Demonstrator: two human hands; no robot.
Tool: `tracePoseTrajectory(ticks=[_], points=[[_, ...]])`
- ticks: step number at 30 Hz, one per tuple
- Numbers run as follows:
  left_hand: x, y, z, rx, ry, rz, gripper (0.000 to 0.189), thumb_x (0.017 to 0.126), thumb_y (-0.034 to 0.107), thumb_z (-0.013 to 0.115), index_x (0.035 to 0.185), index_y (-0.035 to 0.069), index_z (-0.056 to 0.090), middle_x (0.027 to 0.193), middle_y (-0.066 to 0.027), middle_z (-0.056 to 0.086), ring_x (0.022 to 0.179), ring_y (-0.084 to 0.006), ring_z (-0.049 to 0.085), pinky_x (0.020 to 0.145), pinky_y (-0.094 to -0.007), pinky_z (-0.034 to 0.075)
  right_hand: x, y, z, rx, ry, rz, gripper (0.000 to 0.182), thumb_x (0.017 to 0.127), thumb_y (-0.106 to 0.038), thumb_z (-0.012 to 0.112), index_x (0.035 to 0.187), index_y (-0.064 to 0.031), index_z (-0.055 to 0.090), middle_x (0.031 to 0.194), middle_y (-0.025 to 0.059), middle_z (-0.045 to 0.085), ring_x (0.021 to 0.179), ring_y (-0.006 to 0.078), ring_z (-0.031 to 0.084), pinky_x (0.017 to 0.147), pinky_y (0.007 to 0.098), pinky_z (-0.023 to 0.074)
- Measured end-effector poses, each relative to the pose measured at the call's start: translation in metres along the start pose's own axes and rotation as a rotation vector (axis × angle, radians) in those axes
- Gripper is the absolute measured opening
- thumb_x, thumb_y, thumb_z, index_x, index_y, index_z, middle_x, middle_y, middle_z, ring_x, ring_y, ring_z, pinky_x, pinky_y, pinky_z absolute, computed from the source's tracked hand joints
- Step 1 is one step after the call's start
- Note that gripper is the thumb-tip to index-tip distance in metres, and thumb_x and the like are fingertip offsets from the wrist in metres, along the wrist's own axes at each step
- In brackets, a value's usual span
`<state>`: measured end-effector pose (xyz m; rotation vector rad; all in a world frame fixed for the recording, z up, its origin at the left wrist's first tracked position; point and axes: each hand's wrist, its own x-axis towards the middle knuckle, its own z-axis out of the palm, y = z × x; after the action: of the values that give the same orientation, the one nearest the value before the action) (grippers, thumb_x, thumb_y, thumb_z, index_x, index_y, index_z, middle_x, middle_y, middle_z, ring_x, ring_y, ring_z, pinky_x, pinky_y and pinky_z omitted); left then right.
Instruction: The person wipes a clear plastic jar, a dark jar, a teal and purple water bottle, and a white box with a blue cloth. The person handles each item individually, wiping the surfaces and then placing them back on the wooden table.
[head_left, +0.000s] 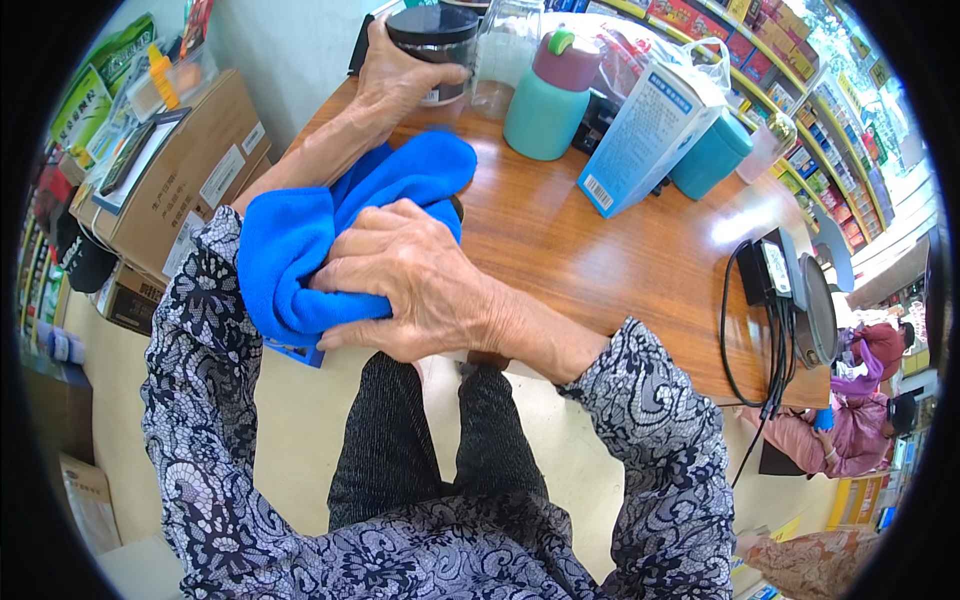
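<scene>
My right hand (420, 281) grips a bunched blue cloth (289, 262) at the near left edge of the wooden table (570, 247). Farther back, my left hand (394, 79) is closed around a jar with a black lid (435, 37). Part of the cloth lies beside my left forearm and hides the table under it. Just right of the jar stands a clear glass vessel (499, 64). A mint-green bottle with a mauve lid (547, 105) is beyond that, then a blue and white carton (645, 135), tilted in this view.
Behind the carton stands a teal canister (711, 156). A black power adapter (772, 270) with bundled cables lies at the table's right edge. Cardboard boxes (195, 165) are stacked at the left. Other people (847, 442) sit at the far right, near stocked shelves.
</scene>
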<state>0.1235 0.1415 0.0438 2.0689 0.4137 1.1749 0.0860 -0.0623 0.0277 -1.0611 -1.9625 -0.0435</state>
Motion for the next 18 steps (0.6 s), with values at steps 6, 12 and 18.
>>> tracePoseTrajectory(ticks=[6, 12, 18], points=[[-0.008, -0.004, 0.0, 0.08, -0.031, -0.13, 0.105, 0.052, 0.031, 0.085, 0.131, 0.0, 0.021, 0.119, -0.0195, 0.047, 0.114, -0.0295, 0.048, 0.101, -0.0326, 0.039, 0.003, -0.002, 0.002, 0.016, 0.013, -0.002, 0.029, 0.062, -0.033, 0.075, 0.081, -0.012, 0.068, 0.078, 0.001, 0.061, 0.078, 0.0194, 0.052, 0.072, 0.034, 0.0359], [-0.001, -0.012, 0.015, 0.161, -0.073, -0.156, 0.111, 0.055, 0.04, 0.082, 0.136, 0.004, 0.015, 0.123, -0.0219, 0.046, 0.116, -0.0351, 0.047, 0.102, -0.0374, 0.038, -0.001, -0.002, -0.001, 0.008, 0.007, 0.035, 0.033, 0.064, -0.038, 0.074, 0.083, -0.0121, 0.068, 0.078, 0.0015, 0.061, 0.079, 0.02, 0.052, 0.073, 0.0355, 0.0354], [0.006, -0.029, 0.012, -0.007, -0.01, -0.071, 0.112, 0.056, 0.037, 0.082, 0.137, 0.003, 0.012, 0.122, -0.0241, 0.046, 0.115, -0.0342, 0.048, 0.1, -0.0361, 0.041, 0.004, -0.004, -0.005, -0.107, 0.083, 0.05, 0.052, 0.071, -0.059, 0.062, 0.097, -0.0134, 0.065, 0.086, 0.0057, 0.06, 0.084, 0.0232, 0.05, 0.074, 0.0408, 0.033]])
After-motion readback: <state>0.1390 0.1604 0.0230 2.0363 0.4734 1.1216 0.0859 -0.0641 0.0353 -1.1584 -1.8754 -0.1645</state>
